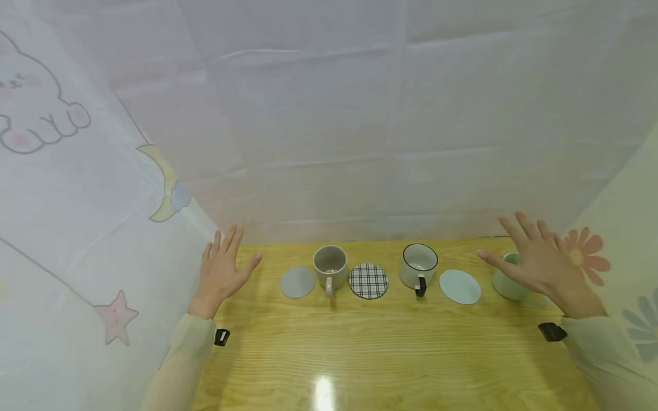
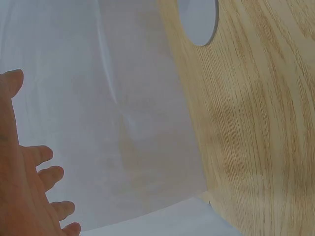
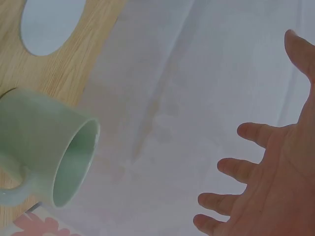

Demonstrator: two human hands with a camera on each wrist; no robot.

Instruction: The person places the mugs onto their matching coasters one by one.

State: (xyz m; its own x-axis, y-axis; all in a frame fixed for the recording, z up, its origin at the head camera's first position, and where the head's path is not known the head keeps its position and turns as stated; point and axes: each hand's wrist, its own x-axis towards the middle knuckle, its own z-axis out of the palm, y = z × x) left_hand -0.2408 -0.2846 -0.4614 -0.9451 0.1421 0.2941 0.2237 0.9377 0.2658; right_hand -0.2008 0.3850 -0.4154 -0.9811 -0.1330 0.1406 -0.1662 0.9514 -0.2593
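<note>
My left hand (image 1: 220,274) is held above the table's left side with fingers spread, holding nothing; the grey round coaster (image 1: 297,282) is the thing nearest to it. On the right, my spread right hand (image 1: 545,265) hovers over a pale green mug (image 1: 506,285), hiding part of it in the head view. The right wrist view shows that mug (image 3: 44,142) standing apart from the fingers. Between the hands stand a grey-white mug (image 1: 330,265), a plaid coaster (image 1: 368,281), a white mug with black rim and handle (image 1: 418,265) and a pale mint coaster (image 1: 460,286).
The mugs and coasters form a row along the back of the wooden table (image 1: 319,342). A white sheet (image 1: 329,131) hangs behind it. Printed cloths with a bear (image 1: 36,97) and flowers (image 1: 588,257) stand at the left and right sides.
</note>
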